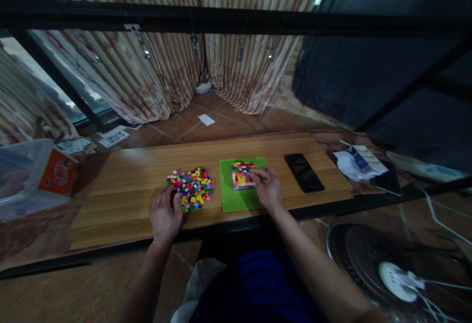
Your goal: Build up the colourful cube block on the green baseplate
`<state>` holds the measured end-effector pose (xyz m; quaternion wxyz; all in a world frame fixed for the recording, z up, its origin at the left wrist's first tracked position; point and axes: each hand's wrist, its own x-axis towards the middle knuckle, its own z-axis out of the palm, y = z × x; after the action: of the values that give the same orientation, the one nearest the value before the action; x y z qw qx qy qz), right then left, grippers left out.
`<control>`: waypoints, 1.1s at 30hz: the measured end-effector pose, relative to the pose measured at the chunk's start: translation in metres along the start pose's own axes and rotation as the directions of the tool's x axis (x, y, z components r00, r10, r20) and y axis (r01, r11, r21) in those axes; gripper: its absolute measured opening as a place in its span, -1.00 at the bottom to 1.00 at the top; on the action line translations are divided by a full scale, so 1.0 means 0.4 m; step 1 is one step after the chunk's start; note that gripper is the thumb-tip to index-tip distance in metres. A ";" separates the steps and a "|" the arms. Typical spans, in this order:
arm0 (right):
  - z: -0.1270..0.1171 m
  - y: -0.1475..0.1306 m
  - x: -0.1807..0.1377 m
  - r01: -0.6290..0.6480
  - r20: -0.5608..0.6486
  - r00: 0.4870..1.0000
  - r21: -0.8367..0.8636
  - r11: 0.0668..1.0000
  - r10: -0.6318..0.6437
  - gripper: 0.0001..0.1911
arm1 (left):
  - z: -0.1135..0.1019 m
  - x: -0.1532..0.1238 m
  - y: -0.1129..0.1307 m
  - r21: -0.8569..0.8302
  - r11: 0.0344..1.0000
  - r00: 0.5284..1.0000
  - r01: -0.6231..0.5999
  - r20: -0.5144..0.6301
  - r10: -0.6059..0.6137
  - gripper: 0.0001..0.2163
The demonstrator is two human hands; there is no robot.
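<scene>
My left hand (166, 215) rests on the wooden board at the near left edge of a loose pile of small coloured toy bricks (193, 188). Its thumb and fingers are apart, curved at the pile's edge. Right of the pile lies a green studded baseplate (228, 197), bearing a low, roughly square build of many-coloured bricks (242, 176). My right hand (268, 188) reaches over the baseplate's right side, thumb and forefinger pinched together at the build's right edge. Whatever is between those fingertips is too small to make out.
A black phone (304, 172) lies on the wooden board (125, 190) to the right. Beyond the board's left end stands a clear plastic bin (25, 175) with an orange label. Papers (361, 161) lie past the right end. A dark metal bar (236, 19) crosses above.
</scene>
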<state>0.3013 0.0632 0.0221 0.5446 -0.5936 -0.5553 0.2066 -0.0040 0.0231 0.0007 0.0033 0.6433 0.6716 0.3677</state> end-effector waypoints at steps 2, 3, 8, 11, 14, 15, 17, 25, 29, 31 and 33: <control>0.005 0.009 0.003 -0.040 -0.017 0.999 0.028 0.999 0.041 -0.79 | 0.000 0.000 0.000 -0.004 1.000 1.000 -0.003 0.000 0.003 -0.61; 0.007 0.014 0.004 -0.063 -0.019 0.998 0.051 0.997 0.064 -0.78 | 0.000 0.000 0.000 -0.004 1.000 1.000 -0.003 0.001 0.003 -0.61; 0.015 0.036 0.012 -0.196 0.003 0.980 0.227 0.954 0.201 -0.73 | -0.003 -0.001 0.004 0.013 1.000 1.000 0.011 0.029 -0.011 -0.58; 0.019 0.037 0.017 -0.288 0.047 0.956 0.323 0.901 0.288 -0.70 | -0.004 -0.001 0.005 0.012 0.999 0.999 0.032 0.034 -0.032 -0.58; 0.020 0.028 0.023 -0.362 0.081 0.929 0.393 0.845 0.360 -0.68 | -0.003 -0.002 0.004 -0.004 0.999 0.999 0.034 0.032 -0.034 -0.59; 0.020 0.024 0.025 -0.379 0.089 0.922 0.407 0.831 0.377 -0.68 | -0.003 -0.002 0.004 -0.007 0.999 0.999 0.033 0.029 -0.033 -0.59; 0.020 0.016 0.028 -0.406 0.104 0.910 0.424 0.810 0.401 -0.69 | -0.002 -0.002 0.004 -0.005 0.999 0.999 0.035 0.031 -0.035 -0.59; 0.020 0.001 0.037 -0.454 0.138 0.885 0.466 0.759 0.445 -0.73 | -0.002 -0.003 0.007 0.023 0.999 0.998 0.045 0.047 -0.046 -0.57; 0.018 -0.002 0.042 -0.470 0.150 0.877 0.463 0.752 0.456 -0.72 | -0.002 -0.005 0.006 0.032 0.999 0.999 0.034 0.032 -0.035 -0.55; 0.017 -0.002 0.045 -0.480 0.153 0.871 0.466 0.743 0.467 -0.71 | -0.002 -0.006 0.005 0.034 0.999 0.999 0.030 0.030 -0.031 -0.56; 0.017 -0.002 0.046 -0.482 0.155 0.870 0.464 0.743 0.468 -0.70 | -0.002 -0.006 0.006 0.036 0.999 0.999 0.018 0.035 -0.019 -0.57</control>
<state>0.3006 0.0824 0.0274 0.5978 -0.5552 -0.3227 0.4799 -0.0020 0.0203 0.0015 0.0071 0.6432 0.6838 0.3445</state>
